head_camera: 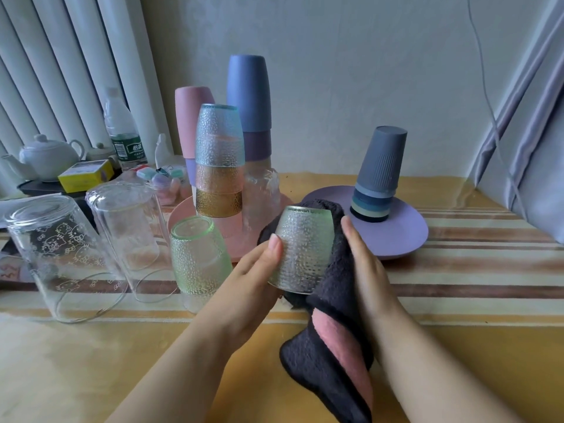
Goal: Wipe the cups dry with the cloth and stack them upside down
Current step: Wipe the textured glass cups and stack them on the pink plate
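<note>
Left hand (pixel 256 270) grips the pale green dimpled cup (pixel 303 248), thumb across its front wall, cup held above the surface (pixel 457 346), base up and rim down, long axis near upright with a slight lean. Right hand (pixel 364 257) presses the dark cloth (pixel 338 315) against the cup's right side, fingers fairly straight over the fabric; cloth wraps behind the cup and hangs below, pink strip showing. Cup sits between both hands.

Likely landing spot: the stack of dimpled cups (pixel 219 160) on the pink plate (pixel 259 239), up and left of the held cup, nearer the left hand. A green cup (pixel 195 257) stands inverted just left of that hand, in the path.

Hidden: left fingers behind the cup, cup's inside and rim edge, whether cloth reaches inside. Wetness can't be judged.
</note>
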